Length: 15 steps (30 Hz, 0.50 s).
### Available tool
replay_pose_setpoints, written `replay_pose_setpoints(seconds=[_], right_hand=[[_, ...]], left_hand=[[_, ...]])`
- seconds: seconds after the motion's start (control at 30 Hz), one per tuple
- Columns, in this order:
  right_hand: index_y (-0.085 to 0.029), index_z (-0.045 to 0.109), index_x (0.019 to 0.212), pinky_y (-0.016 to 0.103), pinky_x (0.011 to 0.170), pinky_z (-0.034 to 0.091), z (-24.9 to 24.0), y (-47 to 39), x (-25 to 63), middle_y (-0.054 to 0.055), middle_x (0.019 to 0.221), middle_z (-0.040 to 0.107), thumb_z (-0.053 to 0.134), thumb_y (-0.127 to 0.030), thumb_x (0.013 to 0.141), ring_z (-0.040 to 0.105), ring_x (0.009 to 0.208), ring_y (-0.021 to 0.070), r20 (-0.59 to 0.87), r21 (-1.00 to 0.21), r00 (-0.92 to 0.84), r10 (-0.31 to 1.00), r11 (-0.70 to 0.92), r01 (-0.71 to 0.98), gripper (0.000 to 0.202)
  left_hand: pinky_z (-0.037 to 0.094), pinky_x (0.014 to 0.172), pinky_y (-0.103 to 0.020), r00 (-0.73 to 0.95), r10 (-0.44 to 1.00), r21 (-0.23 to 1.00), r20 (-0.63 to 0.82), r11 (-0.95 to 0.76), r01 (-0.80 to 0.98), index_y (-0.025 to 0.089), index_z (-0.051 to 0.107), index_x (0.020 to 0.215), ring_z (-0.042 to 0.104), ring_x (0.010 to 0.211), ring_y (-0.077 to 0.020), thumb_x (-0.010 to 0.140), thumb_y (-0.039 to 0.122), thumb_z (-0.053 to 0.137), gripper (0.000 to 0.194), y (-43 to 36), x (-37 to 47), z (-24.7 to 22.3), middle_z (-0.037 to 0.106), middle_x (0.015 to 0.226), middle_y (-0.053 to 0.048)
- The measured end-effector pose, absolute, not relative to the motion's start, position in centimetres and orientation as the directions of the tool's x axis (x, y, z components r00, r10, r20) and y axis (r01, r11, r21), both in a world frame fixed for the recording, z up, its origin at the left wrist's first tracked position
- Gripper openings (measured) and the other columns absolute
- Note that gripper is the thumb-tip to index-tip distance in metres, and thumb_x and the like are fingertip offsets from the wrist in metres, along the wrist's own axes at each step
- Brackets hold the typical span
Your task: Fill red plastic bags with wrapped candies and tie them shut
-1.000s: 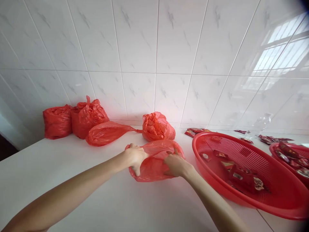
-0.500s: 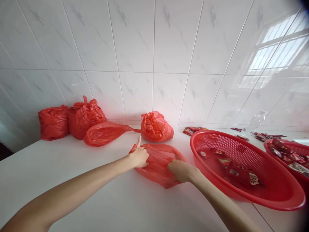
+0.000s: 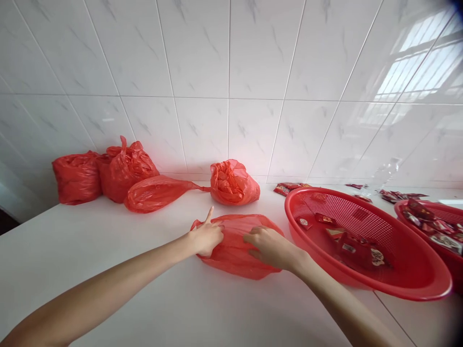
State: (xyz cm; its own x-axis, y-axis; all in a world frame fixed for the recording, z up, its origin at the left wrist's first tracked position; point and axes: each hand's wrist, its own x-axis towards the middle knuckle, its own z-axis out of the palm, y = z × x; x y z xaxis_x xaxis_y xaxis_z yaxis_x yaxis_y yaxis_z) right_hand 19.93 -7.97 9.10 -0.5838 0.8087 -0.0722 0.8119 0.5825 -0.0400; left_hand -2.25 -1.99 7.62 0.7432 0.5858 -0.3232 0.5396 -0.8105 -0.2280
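A thin red plastic bag (image 3: 231, 262) lies spread on the white counter in front of me, its film loose and see-through. My left hand (image 3: 207, 238) is at the bag's left side, thumb sticking up and the other fingers curled into the film. On the right side, my right hand (image 3: 271, 246) bends its fingers and thumb round the film; the fingertips are partly hard to make out. Just behind stands a filled, crumpled red bag (image 3: 234, 183). Another limp red bag (image 3: 157, 193) lies to its left.
Two full red bags (image 3: 77, 178) stand against the tiled wall at left. On the right is a large red plastic basket (image 3: 408, 282) holding several red packets (image 3: 349, 248). Behind are more packets (image 3: 289, 188), a clear bottle (image 3: 387, 173) and a second basket (image 3: 401, 212).
My right hand has shifted slightly left and up over the bag, and its fingers now lie on top of the film. The bag looks flatter and wider. The view has tilted slightly down.
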Motion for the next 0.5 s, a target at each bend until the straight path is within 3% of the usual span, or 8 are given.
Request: replay_pose_setpoints(seconds=[0.07, 0.13, 0.3, 0.5], right_hand=[[-0.016, 0.063, 0.094, 0.035, 0.088, 0.047, 8.4, -7.7, 20.2, 0.009, 0.088, 0.069, 0.066, -0.027, 0.086, 0.066, 0.091, 0.0246, -0.078, 0.007, -0.584, 0.808, 0.586, 0.810, 0.014], [-0.013, 0.065, 0.097, 0.039, 0.097, 0.045, 7.5, -7.4, 20.7, 0.012, 0.089, 0.070, 0.074, -0.029, 0.080, 0.066, 0.094, 0.0265, -0.128, 0.038, -0.547, 0.827, 0.555, 0.831, 0.025], [-0.010, 0.067, 0.099, 0.032, 0.076, 0.052, 6.2, -7.3, 21.7, 0.017, 0.102, 0.070, 0.076, -0.020, 0.075, 0.067, 0.094, 0.0282, -0.207, 0.034, -0.417, 0.885, 0.433, 0.901, 0.027], [-0.009, 0.069, 0.102, 0.036, 0.077, 0.053, 6.8, -7.1, 21.4, 0.020, 0.104, 0.069, 0.076, -0.023, 0.076, 0.065, 0.103, 0.0346, -0.197, 0.013, -0.439, 0.877, 0.450, 0.893, 0.030]], left_hand=[[-0.002, 0.115, -0.069, 0.759, 0.572, -0.209, -0.310, -0.820, 0.533, 0.014, 0.070, 0.075, 0.062, 0.103, -0.0292, 0.062, 0.005, 0.069, 0.016, -1.7, -2.4, 7.3, 0.067, 0.099, -0.011], [-0.002, 0.116, -0.069, 0.772, 0.569, -0.193, -0.284, -0.822, 0.535, 0.015, 0.070, 0.080, 0.063, 0.102, -0.0283, 0.065, 0.005, 0.069, 0.018, -1.4, -2.8, 6.8, 0.067, 0.099, -0.010], [-0.001, 0.119, -0.065, 0.828, 0.520, -0.171, -0.209, -0.853, 0.493, 0.017, 0.066, 0.092, 0.061, 0.106, -0.0250, 0.068, 0.003, 0.067, 0.028, -0.8, -3.4, 6.3, 0.067, 0.109, -0.007], [0.003, 0.122, -0.058, 0.886, 0.452, -0.007, -0.105, -0.891, 0.454, 0.019, 0.063, 0.089, 0.060, 0.112, -0.0247, 0.074, 0.011, 0.066, 0.017, -2.1, -2.6, 8.4, 0.070, 0.095, -0.002]])
